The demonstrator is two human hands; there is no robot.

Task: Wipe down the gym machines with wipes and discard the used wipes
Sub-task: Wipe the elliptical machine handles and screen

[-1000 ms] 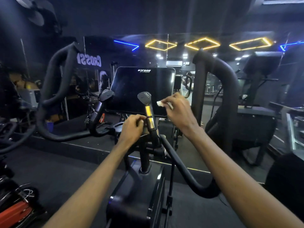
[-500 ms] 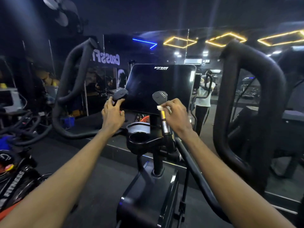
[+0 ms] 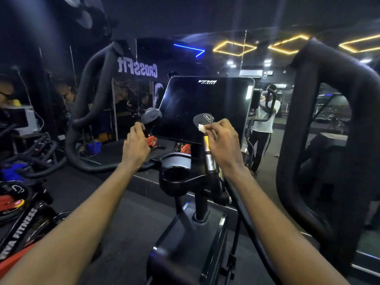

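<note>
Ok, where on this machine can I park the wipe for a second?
The round cup holder looks bare, between the left hand gripping the left handle and the silver right handle. The sloped black shroud below is bare too. Crowded: the right handle's cap, where the right hand pinches the wipe near the screen.

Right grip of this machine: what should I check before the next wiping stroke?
1. Hold: right hand pinches small white wipe: ok.
2. Contact: wipe touches black-capped right grip with metal band, at the cap's lower edge: ok.
3. Bracing: left hand grips black-capped left grip: ok.
4. Metal band already wiped: cannot tell.
5. Wipe clean enough to reuse: cannot tell, fingers hide most of it.
6. Bin for discarding in view: not ok, none seen.
</note>
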